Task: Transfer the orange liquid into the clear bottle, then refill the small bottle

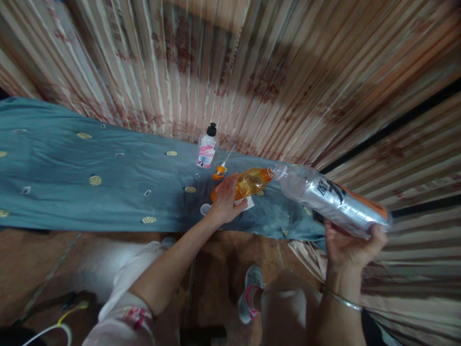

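Note:
My left hand [226, 201] is wrapped round an amber bottle [252, 184], which leans with its orange neck to the right. In my right hand [355, 242] is a large clear plastic bottle [333, 197] with a silver and orange label, tilted so that its mouth meets the amber bottle's mouth. Whether liquid passes between them I cannot tell. An orange pump dispenser top [219, 171] with a clear tube lies behind my left hand. Beside my left wrist is a small white cap [205, 209]. A piece of white paper [248, 203] lies under the amber bottle.
A clear bottle with a black cap and pink label [207, 150] stands towards the back. The green patterned cloth [118, 192] covers the long surface. Pleated curtains [201, 72] hang behind and on the right. A white cable [54, 329] is at the lower left.

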Tool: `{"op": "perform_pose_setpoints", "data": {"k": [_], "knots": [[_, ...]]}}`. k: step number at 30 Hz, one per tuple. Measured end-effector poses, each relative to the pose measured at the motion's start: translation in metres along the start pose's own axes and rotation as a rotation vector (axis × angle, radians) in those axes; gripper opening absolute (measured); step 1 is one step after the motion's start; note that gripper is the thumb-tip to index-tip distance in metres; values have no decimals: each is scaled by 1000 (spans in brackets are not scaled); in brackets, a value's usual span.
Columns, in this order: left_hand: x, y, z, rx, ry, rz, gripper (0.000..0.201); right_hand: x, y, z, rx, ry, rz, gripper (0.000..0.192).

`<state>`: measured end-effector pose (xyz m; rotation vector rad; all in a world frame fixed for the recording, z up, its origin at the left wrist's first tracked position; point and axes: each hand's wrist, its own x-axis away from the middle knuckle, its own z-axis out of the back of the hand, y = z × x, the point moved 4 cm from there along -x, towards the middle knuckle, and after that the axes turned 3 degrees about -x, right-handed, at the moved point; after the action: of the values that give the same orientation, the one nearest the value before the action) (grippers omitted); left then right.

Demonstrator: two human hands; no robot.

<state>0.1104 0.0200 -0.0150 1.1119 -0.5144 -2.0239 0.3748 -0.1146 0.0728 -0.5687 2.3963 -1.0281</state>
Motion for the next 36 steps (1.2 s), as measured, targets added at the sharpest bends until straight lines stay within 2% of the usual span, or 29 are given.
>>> {"op": "perform_pose_setpoints", "data": {"k": [4, 30, 36], "knots": [[0, -1, -1, -3, 5, -9, 77, 0, 0, -2, 4, -27, 10, 48], [0, 1, -1, -29, 11, 15, 80, 4, -2, -6, 1, 7, 1, 52], [0, 1, 1, -20, -7, 15, 80, 4, -3, -7, 19, -47, 17, 46]]}}
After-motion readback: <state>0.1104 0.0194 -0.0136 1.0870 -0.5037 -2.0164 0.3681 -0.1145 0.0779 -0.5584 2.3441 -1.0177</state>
